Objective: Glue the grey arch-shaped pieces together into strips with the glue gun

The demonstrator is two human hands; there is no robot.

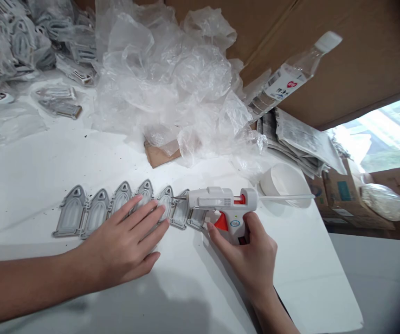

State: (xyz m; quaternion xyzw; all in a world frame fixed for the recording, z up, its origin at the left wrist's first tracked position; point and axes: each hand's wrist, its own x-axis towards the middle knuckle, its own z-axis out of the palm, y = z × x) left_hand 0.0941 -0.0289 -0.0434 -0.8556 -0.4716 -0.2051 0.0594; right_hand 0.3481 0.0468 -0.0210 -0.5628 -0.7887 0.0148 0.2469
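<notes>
A white hot glue gun point(210, 198) with a red trigger is in my right hand point(252, 253), its fingers wrapped round the handle. The thin nozzle points left, over the row of grey arch-shaped pieces. A clear glue stick point(287, 198) sticks out of its back end. My left hand point(130, 241) lies flat with fingers stretched over the middle pieces of the row. At the left end, an arch-shaped piece point(71, 211) lies uncovered, with another arch-shaped piece point(97, 211) beside it. The gun's body partly hides the pieces at the right end.
Crumpled clear plastic bags point(172, 74) are heaped at the back, against cardboard. Several bagged pieces point(19, 44) are piled at the back left. A plastic bottle point(287, 81) leans behind a white bowl point(283, 183). The table's edge point(342, 273) runs down the right.
</notes>
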